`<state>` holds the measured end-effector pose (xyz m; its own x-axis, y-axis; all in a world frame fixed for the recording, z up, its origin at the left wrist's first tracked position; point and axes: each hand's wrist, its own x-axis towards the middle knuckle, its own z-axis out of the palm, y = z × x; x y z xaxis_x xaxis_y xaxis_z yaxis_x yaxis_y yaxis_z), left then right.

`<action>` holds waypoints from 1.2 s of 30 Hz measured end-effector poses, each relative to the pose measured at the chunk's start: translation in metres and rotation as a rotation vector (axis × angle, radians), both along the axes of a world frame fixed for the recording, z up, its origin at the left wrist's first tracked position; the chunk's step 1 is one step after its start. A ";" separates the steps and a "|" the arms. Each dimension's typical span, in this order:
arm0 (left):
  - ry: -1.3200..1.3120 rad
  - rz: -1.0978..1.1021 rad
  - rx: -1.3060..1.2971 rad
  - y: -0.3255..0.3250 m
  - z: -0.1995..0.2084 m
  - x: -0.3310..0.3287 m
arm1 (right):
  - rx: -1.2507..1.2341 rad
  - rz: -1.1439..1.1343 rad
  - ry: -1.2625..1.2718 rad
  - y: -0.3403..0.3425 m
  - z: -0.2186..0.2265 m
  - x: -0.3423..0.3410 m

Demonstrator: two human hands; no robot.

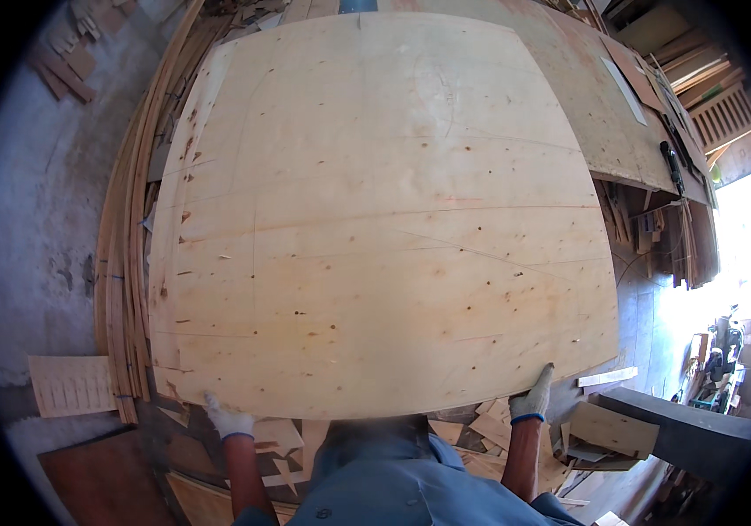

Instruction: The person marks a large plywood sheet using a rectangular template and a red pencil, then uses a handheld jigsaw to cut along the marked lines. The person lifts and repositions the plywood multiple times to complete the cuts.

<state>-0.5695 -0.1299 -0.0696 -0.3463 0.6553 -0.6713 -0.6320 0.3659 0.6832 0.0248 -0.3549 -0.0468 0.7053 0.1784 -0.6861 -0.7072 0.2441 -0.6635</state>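
Note:
A large pale plywood sheet (pixel 375 219) with dark knots and thin pencil-like lines fills most of the view. Its near edge runs just in front of my body. At the near left corner, my left hand (pixel 228 419), in a white glove, grips that edge. Toward the near right corner, my right hand (pixel 531 399), gloved in white with a blue cuff, has its thumb on top of the sheet. The fingers of both hands are mostly hidden under the panel. Beyond, the sheet overlaps a wide wooden worktable (pixel 608 131).
Long wooden strips (pixel 121 254) lie along the left wall. Offcuts (pixel 489 430) cover the floor near my legs. On the right stand a grey beam-like block (pixel 673 421) and stacked boards (pixel 695 241). A dark hand tool (pixel 672 165) rests at the table's right edge.

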 end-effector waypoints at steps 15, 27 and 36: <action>-0.068 -0.012 -0.008 0.028 0.014 0.023 | 0.061 0.066 -0.051 0.006 -0.038 0.019; 0.036 -0.010 0.012 0.040 0.000 0.010 | 0.083 0.036 -0.059 0.013 -0.048 0.018; 0.055 0.003 0.006 0.066 -0.016 0.002 | 0.072 -0.014 -0.027 0.045 -0.028 0.007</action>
